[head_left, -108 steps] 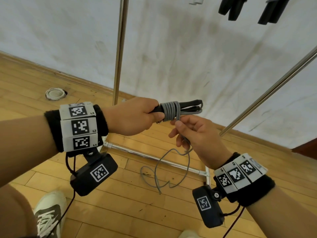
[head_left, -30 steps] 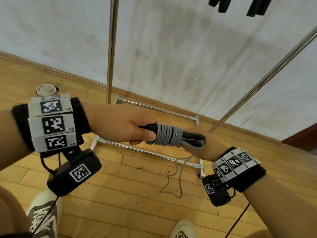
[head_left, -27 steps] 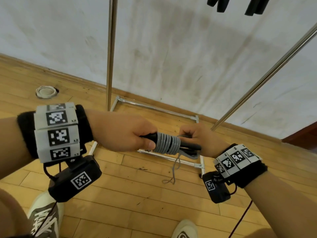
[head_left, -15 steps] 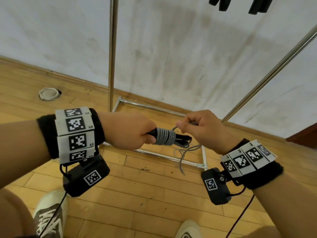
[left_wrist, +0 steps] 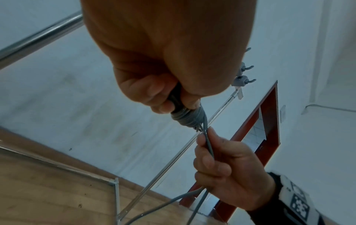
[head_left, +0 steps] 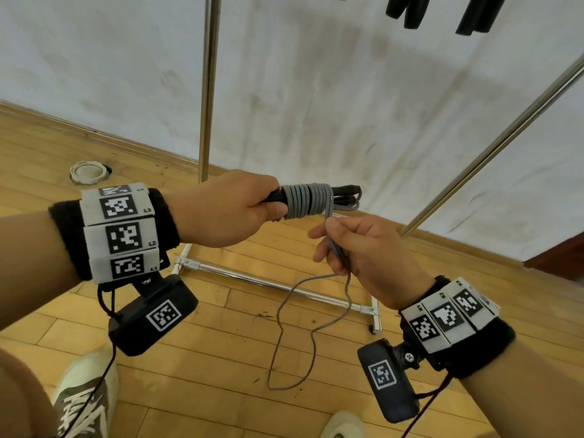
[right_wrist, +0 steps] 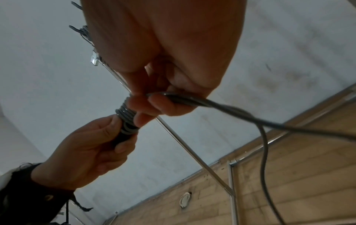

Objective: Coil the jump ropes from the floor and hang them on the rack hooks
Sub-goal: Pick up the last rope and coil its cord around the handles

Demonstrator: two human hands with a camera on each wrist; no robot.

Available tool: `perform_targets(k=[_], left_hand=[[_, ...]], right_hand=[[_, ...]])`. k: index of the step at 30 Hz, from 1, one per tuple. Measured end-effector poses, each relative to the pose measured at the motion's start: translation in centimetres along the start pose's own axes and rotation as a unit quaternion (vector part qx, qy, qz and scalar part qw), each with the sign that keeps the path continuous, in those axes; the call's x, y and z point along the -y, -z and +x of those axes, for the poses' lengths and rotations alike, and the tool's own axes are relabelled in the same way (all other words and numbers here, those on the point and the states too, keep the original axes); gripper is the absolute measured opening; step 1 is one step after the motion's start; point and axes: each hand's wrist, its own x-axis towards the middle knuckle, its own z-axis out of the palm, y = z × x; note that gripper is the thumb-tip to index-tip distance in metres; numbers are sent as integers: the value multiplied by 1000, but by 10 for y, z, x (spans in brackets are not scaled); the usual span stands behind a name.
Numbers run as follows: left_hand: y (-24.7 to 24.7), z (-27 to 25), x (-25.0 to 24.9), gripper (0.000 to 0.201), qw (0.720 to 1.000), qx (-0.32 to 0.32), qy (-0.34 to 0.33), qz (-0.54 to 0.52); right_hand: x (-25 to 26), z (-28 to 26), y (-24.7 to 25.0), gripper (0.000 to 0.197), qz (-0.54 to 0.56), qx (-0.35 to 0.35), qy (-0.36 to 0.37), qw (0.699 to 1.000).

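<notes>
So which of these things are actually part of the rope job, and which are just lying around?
Part of the job:
- grey rope, coiled round black handles
- left hand gripping the handles
- right hand holding the loose cord
- metal rack

Just there:
- white ring on the floor
- shoes

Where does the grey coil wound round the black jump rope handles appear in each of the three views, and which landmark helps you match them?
Head view: the grey coil sits just above centre, right of the left hand.
Left wrist view: it is mid-frame, just below that hand's fingers.
Right wrist view: it lies left of centre, partly behind the right hand's fingers.
Shared landmark: the slanted chrome rack pole, in all three.
</notes>
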Motion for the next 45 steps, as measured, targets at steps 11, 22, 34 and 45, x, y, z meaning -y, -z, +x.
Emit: perform_targets(k=[11,22,34,45], left_hand=[[10,-12,-4,16,992,66,-36,-103],[1,-24,-11,26,976,187,-79,-78],[-4,-17,-2,19,973,230,-30,12],[-5,-7,4,21,970,193,-8,145]], right_hand=[[-21,0,9,24,-63,78,-3,995],[-23,4,30,22,-372,134,82,915],[-11,19,34,18,-368,47,61,927],[10,22,18,29,-208,0,14,978]])
